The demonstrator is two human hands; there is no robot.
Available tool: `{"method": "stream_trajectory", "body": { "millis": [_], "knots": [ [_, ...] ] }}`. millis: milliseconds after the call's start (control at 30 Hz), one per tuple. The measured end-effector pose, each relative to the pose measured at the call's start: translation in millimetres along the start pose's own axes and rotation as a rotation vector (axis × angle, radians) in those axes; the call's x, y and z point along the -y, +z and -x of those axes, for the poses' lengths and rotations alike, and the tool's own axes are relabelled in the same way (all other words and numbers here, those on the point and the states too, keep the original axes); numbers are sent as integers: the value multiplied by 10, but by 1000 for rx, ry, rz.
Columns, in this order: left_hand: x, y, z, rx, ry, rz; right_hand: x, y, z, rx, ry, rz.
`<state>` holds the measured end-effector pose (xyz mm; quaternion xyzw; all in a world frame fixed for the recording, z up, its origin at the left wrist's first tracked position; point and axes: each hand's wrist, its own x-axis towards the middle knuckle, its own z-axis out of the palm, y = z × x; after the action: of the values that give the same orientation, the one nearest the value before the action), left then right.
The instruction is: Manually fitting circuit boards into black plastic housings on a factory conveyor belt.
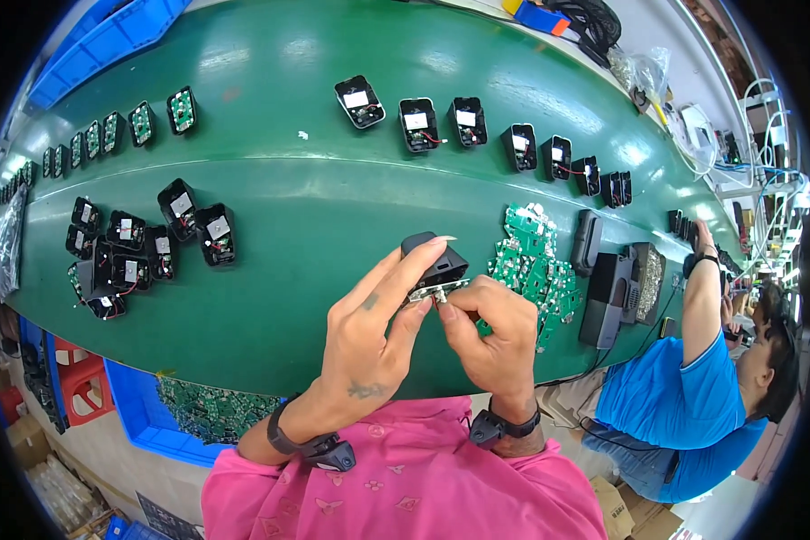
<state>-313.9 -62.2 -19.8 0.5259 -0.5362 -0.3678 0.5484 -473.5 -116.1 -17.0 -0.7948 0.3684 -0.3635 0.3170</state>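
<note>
Over the near edge of the green table, my left hand [362,328] grips a small black plastic housing [443,264], fingers along its top and thumb beneath. A small circuit board [435,290] lies against the housing's near side, tilted toward me. My right hand [497,331] is closed in a pinch at a small pale connector [441,296] on the board. Its fingertips partly cover that spot, so I cannot tell whether the plug is fully seated. A heap of loose green circuit boards [535,261] lies just beyond my right hand.
Open black housings [418,123] line the far side; more [126,231] cluster at left. Housings with green boards [141,124] form a row at far left. Right of the heap is a black device [607,297]. A co-worker [675,387] sits at right. A blue bin [144,418] holds boards below.
</note>
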Motion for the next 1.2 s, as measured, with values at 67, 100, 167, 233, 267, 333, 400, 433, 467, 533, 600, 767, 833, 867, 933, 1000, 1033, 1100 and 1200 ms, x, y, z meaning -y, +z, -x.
{"method": "stream_trajectory", "body": {
  "millis": [67, 100, 167, 233, 267, 333, 400, 433, 467, 533, 600, 767, 833, 867, 933, 1000, 1033, 1100, 1200],
  "knots": [
    [-26, -18, -7, 13, 16, -22, 9, -17, 11, 31, -8, -28],
    [-29, -29, -17, 24, 36, -48, 15, -18, 12, 48, 8, -40],
    [-19, -41, -26, 24, 96, -94, 35, -12, 14, 65, 24, -53],
    [-11, -61, -21, 24, 154, -141, 68, 8, 25, 74, 98, -80],
    [-9, -77, -16, 45, 162, -179, 84, 18, 28, 74, 98, -81],
    [-2, -106, -7, 66, 173, -217, 113, 25, 25, 85, 132, -92],
    [28, -124, 7, 81, 191, -248, 113, 23, 25, 109, 147, -104],
    [25, -128, 6, 80, 193, -249, 107, 20, 24, 133, 164, -117],
    [18, -131, 5, 83, 162, -203, 98, 11, 26, 133, 162, -117],
    [-3, -139, 15, 87, 133, -152, 110, -16, 29, 168, 175, -109],
    [-10, -134, 25, 63, 20, -15, 123, -2, 17, 169, 173, -99],
    [-9, -142, 28, 66, 19, -23, 114, 13, 8, 166, 163, -91],
    [-10, -148, 16, 75, 30, -49, 101, -6, 3, 216, 206, -114],
    [-6, -145, 4, 77, 58, -76, 98, -3, -5, 217, 206, -114],
    [-6, -142, 5, 84, 84, -102, 105, 9, -12, 183, 223, -118],
    [-4, -133, 12, 70, 109, -267, 88, 51, 10, 167, 208, -82],
    [9, -113, 13, 70, 110, -268, 76, 62, 11, 153, 190, -46],
    [46, -69, 19, 12, 49, -112, 65, 50, -2, 150, 220, -80],
    [48, -79, 6, -5, -15, -20, 76, 80, -19, 130, 247, -108]
  ]
}}
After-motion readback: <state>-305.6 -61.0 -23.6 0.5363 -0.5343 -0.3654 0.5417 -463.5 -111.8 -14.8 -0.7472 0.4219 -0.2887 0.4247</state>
